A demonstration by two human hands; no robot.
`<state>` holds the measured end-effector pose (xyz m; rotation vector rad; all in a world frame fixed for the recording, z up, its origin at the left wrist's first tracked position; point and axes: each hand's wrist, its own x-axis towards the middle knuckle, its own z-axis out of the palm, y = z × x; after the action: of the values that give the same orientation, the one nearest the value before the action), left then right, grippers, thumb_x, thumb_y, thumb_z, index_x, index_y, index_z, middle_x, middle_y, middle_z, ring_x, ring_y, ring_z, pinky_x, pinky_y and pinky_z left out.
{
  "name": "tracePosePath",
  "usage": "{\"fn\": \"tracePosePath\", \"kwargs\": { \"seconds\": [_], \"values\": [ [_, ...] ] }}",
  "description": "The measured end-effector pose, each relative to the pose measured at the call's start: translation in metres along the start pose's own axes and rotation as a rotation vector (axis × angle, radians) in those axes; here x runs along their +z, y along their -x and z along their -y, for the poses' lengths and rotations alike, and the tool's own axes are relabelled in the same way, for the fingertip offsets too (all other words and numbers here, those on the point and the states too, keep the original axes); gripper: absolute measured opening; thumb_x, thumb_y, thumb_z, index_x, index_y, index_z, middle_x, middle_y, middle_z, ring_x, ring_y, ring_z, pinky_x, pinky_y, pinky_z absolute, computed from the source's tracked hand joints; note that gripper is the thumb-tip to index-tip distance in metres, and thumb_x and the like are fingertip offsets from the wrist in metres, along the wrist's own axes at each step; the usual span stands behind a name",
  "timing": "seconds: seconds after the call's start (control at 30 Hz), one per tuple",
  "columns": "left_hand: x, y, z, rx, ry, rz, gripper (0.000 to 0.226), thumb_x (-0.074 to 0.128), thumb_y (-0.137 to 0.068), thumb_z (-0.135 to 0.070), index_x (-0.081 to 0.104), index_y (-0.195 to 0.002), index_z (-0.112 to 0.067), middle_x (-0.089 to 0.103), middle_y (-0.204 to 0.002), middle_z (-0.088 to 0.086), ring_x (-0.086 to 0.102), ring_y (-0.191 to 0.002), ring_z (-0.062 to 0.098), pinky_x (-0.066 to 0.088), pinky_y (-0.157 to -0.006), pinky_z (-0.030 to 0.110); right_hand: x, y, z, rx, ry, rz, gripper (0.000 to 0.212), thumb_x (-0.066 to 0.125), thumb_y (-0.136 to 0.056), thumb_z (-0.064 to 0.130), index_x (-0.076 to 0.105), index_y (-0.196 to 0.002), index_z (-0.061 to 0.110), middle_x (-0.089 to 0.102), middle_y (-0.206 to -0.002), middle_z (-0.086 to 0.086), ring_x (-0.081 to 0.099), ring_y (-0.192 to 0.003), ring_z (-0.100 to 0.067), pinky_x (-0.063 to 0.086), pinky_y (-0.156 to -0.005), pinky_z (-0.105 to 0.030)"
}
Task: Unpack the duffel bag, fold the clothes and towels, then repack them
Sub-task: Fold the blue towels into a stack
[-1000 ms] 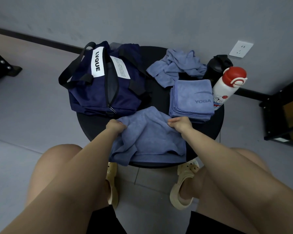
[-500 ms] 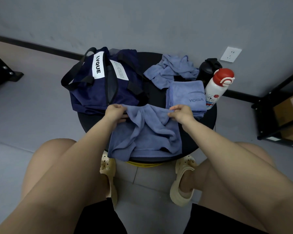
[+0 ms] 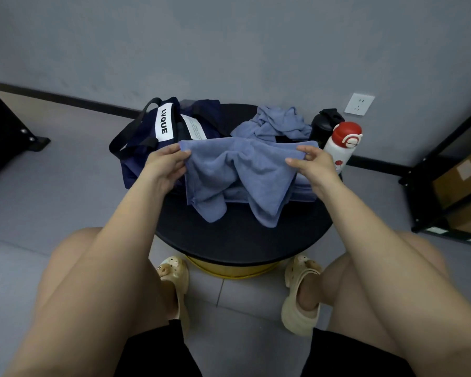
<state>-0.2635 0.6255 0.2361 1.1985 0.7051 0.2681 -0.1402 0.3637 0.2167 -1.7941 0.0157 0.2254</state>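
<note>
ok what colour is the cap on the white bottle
Red, on the white bottle at the table's right edge; the cap shows best in the head view.

What we cannot make out at the round table

The held towel (image 3: 239, 172) covers most of the folded towel stack (image 3: 305, 190) behind it — we see only its lower edge — and hides the near side of the duffel bag (image 3: 147, 148). The small print on the bag's white label (image 3: 195, 130) is too fine for us to read. The black bottle (image 3: 324, 125) stands half hidden behind the white bottle (image 3: 340, 151). The shelf (image 3: 446, 186) is cut off by the right edge.
</note>
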Motion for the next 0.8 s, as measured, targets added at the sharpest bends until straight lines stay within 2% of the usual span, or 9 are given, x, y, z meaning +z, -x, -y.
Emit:
{"fn": "tracePosePath", "kwargs": {
  "seconds": [0.1, 0.23, 0.33, 0.37, 0.5, 0.57, 0.67, 0.73, 0.8],
  "values": [
    [-0.001, 0.005, -0.006, 0.064, -0.006, -0.013, 0.008, 0.058, -0.091, -0.003, 0.061, -0.091, -0.009, 0.063, -0.084, 0.003, 0.064, -0.06, 0.003, 0.055, -0.07, 0.018, -0.006, 0.0, 0.008, -0.089, 0.082, -0.011, 0.039, 0.068, -0.079, -0.006, 0.06, -0.113, 0.01, 0.056, -0.107, -0.004, 0.054, -0.1, -0.015, 0.048, -0.085, -0.026],
    [-0.004, 0.006, -0.013, 0.119, -0.041, -0.043, 0.01, 0.06, -0.091, -0.006, 0.061, -0.085, -0.014, 0.064, -0.089, 0.004, 0.064, -0.077, 0.012, 0.056, -0.062, 0.017, -0.011, -0.001, 0.014, -0.219, 0.226, -0.058, 0.027, 0.063, -0.084, -0.005, 0.065, -0.103, 0.015, 0.063, -0.098, -0.001, 0.058, -0.085, -0.012, 0.05, -0.079, -0.022],
    [-0.007, 0.004, -0.021, 0.202, -0.121, -0.077, 0.01, 0.061, -0.091, -0.009, 0.06, -0.083, -0.016, 0.062, -0.086, 0.001, 0.062, -0.076, 0.01, 0.051, -0.056, 0.014, -0.014, 0.001, 0.021, -0.295, 0.255, -0.091, 0.021, 0.064, -0.086, 0.0, 0.067, -0.103, 0.012, 0.062, -0.088, 0.002, 0.056, -0.072, -0.003, 0.048, -0.067, -0.009],
    [-0.007, 0.004, -0.025, 0.233, -0.164, -0.086, 0.012, 0.062, -0.091, -0.011, 0.06, -0.081, -0.018, 0.061, -0.082, 0.0, 0.06, -0.073, 0.009, 0.049, -0.054, 0.013, -0.015, 0.002, 0.024, -0.313, 0.262, -0.108, 0.02, 0.064, -0.086, 0.002, 0.068, -0.103, 0.011, 0.062, -0.086, 0.003, 0.057, -0.072, -0.005, 0.048, -0.067, -0.01],
    [-0.005, 0.005, -0.039, 0.336, -0.284, -0.076, 0.015, 0.062, -0.091, -0.017, 0.058, -0.077, -0.02, 0.058, -0.071, -0.005, 0.053, -0.064, 0.004, 0.045, -0.052, 0.01, -0.023, 0.003, 0.033, -0.374, 0.317, -0.17, 0.017, 0.066, -0.086, 0.008, 0.071, -0.102, 0.01, 0.066, -0.089, 0.0, 0.063, -0.086, -0.014, 0.052, -0.083, -0.027],
    [-0.004, 0.008, -0.044, 0.388, -0.328, -0.067, 0.016, 0.061, -0.091, -0.02, 0.057, -0.076, -0.019, 0.056, -0.068, -0.005, 0.052, -0.062, 0.003, 0.046, -0.053, 0.01, -0.027, 0.005, 0.035, -0.384, 0.308, -0.175, 0.017, 0.066, -0.087, 0.012, 0.073, -0.102, 0.009, 0.068, -0.091, 0.0, 0.064, -0.087, -0.013, 0.052, -0.084, -0.027],
    [-0.004, 0.01, -0.048, 0.427, -0.349, -0.053, 0.02, 0.059, -0.092, -0.018, 0.055, -0.073, -0.02, 0.054, -0.069, -0.003, 0.05, -0.064, 0.006, 0.045, -0.052, 0.012, -0.031, 0.009, 0.04, -0.394, 0.272, -0.191, 0.017, 0.065, -0.088, 0.013, 0.073, -0.102, 0.008, 0.068, -0.092, 0.003, 0.062, -0.086, -0.01, 0.05, -0.079, -0.019],
    [-0.005, 0.011, -0.052, 0.381, -0.271, -0.05, 0.022, 0.056, -0.091, -0.015, 0.052, -0.071, -0.019, 0.052, -0.071, -0.002, 0.05, -0.065, 0.008, 0.045, -0.054, 0.013, -0.032, 0.009, 0.042, -0.379, 0.179, -0.2, 0.015, 0.063, -0.089, 0.011, 0.072, -0.099, 0.005, 0.067, -0.087, 0.003, 0.06, -0.08, -0.008, 0.05, -0.074, -0.017],
    [-0.005, 0.013, -0.056, 0.295, -0.076, -0.008, 0.019, 0.053, -0.091, -0.01, 0.051, -0.074, -0.016, 0.057, -0.076, 0.001, 0.056, -0.068, 0.01, 0.049, -0.058, 0.016, -0.033, 0.007, 0.044, -0.336, 0.021, -0.208, 0.01, 0.065, -0.088, 0.011, 0.07, -0.094, 0.005, 0.066, -0.081, 0.004, 0.06, -0.076, -0.007, 0.053, -0.077, -0.024]
  ]
}}
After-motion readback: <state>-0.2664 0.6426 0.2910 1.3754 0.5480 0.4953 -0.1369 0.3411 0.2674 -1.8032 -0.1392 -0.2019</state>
